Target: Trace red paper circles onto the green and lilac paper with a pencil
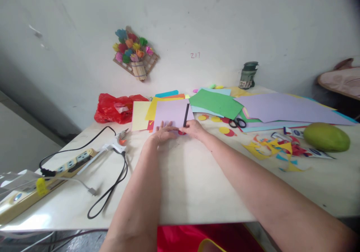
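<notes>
Black pen [186,114] held over a lilac sheet [171,111] on a pale counter [197,192]

Grey-white wall [225,23] backs the counter, bearing a lattice hanging of bright flowers [129,48] and a red handwritten number [195,55]. To the left lie a beige power strip [82,156], a glue gun [120,143] with its black cord looped, and a red plastic bag [108,109]. To the right, green paper [215,104] and other coloured sheets spread near black-handled scissors [237,123], yellow scraps [257,150] and a green fruit [326,137]. A dark green bottle [247,76] stands by the wall.

The pen is at the sheet's near edge, its long axis close to upright, upper end leaning slightly right, lower end pointing down into the fingers. The right grip [194,129] is clenched around its lower part, beside a partly covered red disc [182,132]. The left grip [165,132] is released, fingers spread flat on the sheet's near edge; its fingertips reach towards the disc, though whether they touch it I cannot tell.
</notes>
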`<act>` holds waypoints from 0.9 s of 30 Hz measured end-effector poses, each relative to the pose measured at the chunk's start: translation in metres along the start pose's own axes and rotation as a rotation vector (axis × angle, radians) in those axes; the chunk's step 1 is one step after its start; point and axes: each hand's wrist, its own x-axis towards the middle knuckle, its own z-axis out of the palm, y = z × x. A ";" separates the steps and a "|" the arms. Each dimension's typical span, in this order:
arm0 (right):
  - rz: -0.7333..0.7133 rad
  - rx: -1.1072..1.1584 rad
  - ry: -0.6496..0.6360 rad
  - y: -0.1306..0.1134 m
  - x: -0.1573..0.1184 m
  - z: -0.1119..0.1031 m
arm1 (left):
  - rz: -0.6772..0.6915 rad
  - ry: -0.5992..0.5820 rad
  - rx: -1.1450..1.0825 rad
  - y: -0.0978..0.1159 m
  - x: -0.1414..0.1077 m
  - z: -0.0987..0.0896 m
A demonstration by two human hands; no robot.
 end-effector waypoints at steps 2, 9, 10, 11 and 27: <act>0.007 0.018 -0.002 0.000 0.000 -0.001 | 0.002 -0.001 0.022 0.000 0.000 0.000; 0.009 0.051 0.014 -0.001 0.000 -0.002 | 0.016 -0.019 0.038 0.000 -0.001 -0.001; 0.010 0.056 0.016 0.000 0.000 -0.002 | 0.015 -0.017 0.037 0.001 -0.001 -0.001; 0.012 0.064 0.016 0.000 0.000 -0.002 | 0.014 -0.013 0.035 0.001 -0.002 -0.001; 0.013 0.163 0.071 0.002 0.005 0.003 | 0.017 0.002 0.005 0.005 -0.006 -0.001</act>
